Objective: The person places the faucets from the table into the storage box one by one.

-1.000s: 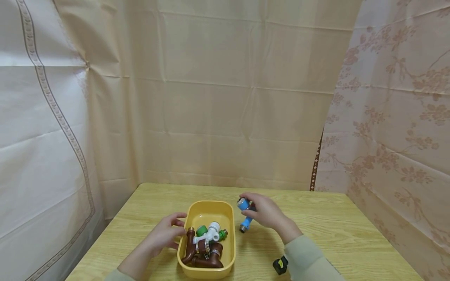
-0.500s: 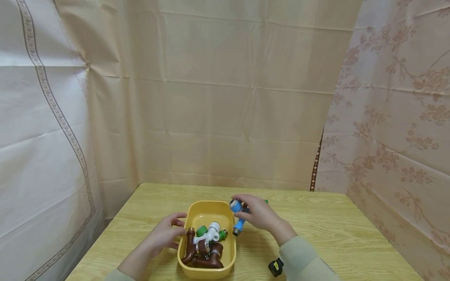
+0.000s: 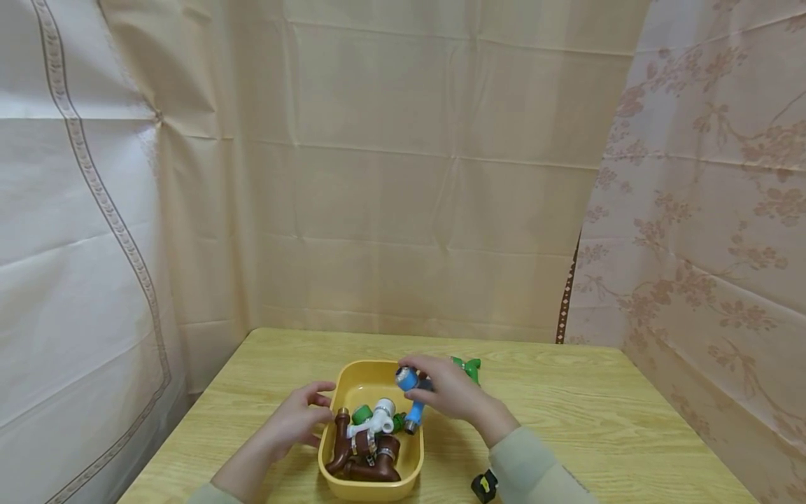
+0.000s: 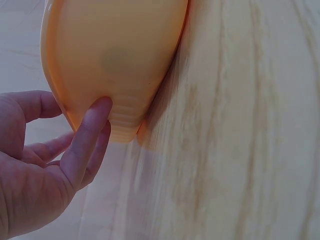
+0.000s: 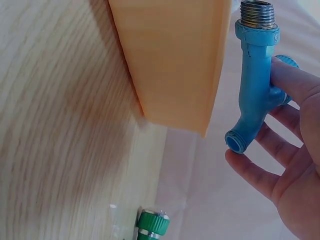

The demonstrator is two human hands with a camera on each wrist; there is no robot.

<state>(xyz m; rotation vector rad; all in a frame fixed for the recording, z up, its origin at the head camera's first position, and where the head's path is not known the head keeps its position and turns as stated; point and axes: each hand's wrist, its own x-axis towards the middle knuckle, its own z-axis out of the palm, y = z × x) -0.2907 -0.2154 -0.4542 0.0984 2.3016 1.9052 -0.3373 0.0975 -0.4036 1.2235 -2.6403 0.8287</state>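
My right hand [image 3: 450,392] grips a blue plastic water tap [image 3: 417,406], which hangs over the right rim of a yellow tub [image 3: 412,462]. In the right wrist view the blue tap [image 5: 255,80] shows a metal threaded end and an open spout, fingers around its handle side. My left hand [image 3: 296,420] rests its fingers against the tub's left side; in the left wrist view one fingertip lies on the outer wall [image 4: 115,60]. Inside the tub lie brown taps [image 3: 378,470], a white tap [image 3: 380,417] and green tap parts [image 3: 362,414], partly covering one another.
A green tap [image 3: 469,368] lies on the wooden table [image 3: 585,427] behind my right hand. A small black item with a yellow mark [image 3: 484,485] sits by my right sleeve. Cloth curtains [image 3: 403,210] hang behind the table and at both sides.
My right hand has moved left with the blue tap, from beside the tub to over its rim. The green tap behind has come into view. The left hand stays in place.
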